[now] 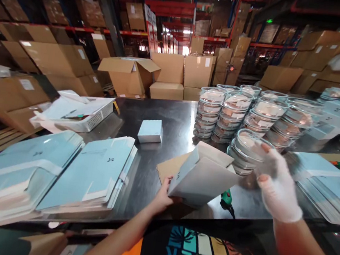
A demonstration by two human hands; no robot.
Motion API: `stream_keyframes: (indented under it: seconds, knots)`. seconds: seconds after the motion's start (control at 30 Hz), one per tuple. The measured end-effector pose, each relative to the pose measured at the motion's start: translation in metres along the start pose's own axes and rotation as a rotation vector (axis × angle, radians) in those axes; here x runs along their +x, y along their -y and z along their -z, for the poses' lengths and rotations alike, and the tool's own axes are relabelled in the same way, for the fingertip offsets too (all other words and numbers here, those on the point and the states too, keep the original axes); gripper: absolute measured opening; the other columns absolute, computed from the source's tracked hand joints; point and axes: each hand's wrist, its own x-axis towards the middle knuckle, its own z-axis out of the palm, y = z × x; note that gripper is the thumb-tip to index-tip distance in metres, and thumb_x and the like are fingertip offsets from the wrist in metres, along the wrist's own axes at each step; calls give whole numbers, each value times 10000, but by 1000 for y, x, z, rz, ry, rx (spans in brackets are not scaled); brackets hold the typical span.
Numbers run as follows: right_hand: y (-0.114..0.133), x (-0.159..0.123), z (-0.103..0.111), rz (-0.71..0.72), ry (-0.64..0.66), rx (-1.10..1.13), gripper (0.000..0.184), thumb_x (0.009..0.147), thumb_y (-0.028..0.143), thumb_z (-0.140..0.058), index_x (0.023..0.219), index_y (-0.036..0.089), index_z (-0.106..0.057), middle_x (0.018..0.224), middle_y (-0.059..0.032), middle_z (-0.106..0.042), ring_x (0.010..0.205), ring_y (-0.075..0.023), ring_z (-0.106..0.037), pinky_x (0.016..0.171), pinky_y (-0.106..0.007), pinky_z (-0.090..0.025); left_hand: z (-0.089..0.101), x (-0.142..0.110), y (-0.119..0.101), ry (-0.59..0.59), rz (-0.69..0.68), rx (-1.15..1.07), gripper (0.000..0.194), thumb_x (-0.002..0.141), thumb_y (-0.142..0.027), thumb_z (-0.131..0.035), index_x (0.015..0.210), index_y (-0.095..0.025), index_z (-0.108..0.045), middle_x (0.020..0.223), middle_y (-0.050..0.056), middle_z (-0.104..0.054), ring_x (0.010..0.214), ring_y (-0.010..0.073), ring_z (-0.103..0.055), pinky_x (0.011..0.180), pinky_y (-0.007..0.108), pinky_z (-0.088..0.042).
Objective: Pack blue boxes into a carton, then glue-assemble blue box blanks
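My left hand grips the lower left side of a pale box, which is tilted with its top flaps open. The inside of the box is hidden. My right hand, in a white glove with bare fingertips, is beside a short stack of round glass containers. Its thumb and fingers are apart and blurred; I make out nothing held between them. A flat piece of brown cardboard lies behind the box. On the table below it is a green-handled tool, partly covered by the box.
Bundles of flat light-blue cartons lie at the left, and another bundle at the right. A small closed blue box stands mid-table. Behind are a white basket, tall stacks of glass containers and brown cartons.
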Motion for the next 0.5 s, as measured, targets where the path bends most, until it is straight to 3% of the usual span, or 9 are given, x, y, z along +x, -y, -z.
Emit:
stream_keyframes:
  seconds: [0.1, 0.2, 0.27, 0.33, 0.43, 0.5]
  knots:
    - [-45, -38, -30, -162, 105, 96, 1083, 838, 835, -783, 1681, 276, -395, 1681, -215, -486, 1512, -395, -556, 1207, -576, -543, 10, -4, -12, -16, -54, 300, 940, 519, -453, -1020, 1301, -220, -553, 1350, 160, -644, 1361, 420, -582, 1190, 566, -450]
    - [-67, -65, -66, -161, 187, 42, 934, 963, 696, -725, 1702, 240, -381, 1696, -215, -472, 1538, -347, -536, 1268, -537, -490, 14, -10, -22, 26, -188, 420, 896, 513, -479, -1056, 1255, -196, -642, 1397, 202, -643, 1450, 493, -518, 1241, 638, -408]
    - [-67, -72, -83, -80, 211, 50, 784, 1027, 610, -671, 1684, 249, -442, 1731, -181, -437, 1597, -330, -465, 1330, -531, -410, 14, -15, -24, 2, -273, 334, 920, 646, -570, -1000, 1391, -198, -609, 1392, 197, -661, 1360, 465, -600, 1173, 623, -494]
    - [-59, -71, -94, -14, 244, 113, 737, 1019, 620, -683, 1630, 236, -537, 1721, -164, -458, 1629, -351, -412, 1355, -538, -366, 12, -18, -26, -108, -391, 249, 903, 779, -649, -906, 1493, -218, -559, 1412, 185, -663, 1321, 424, -635, 1131, 583, -543]
    - [-46, -62, -109, -117, 299, 255, 711, 1009, 736, -625, 1462, 191, -686, 1523, -181, -653, 1488, -385, -573, 1249, -526, -496, 6, -16, -34, -223, -642, 284, 659, 867, -711, -813, 1289, -215, -708, 1282, 156, -718, 1305, 388, -646, 1162, 553, -522]
    - [-42, -58, -123, -223, 239, 270, 629, 1021, 707, -600, 1348, 185, -724, 1355, -167, -741, 1314, -366, -686, 1160, -513, -559, 2, -13, -40, -245, -763, 299, 562, 934, -717, -739, 1152, -200, -747, 1177, 138, -732, 1188, 342, -692, 1076, 491, -569]
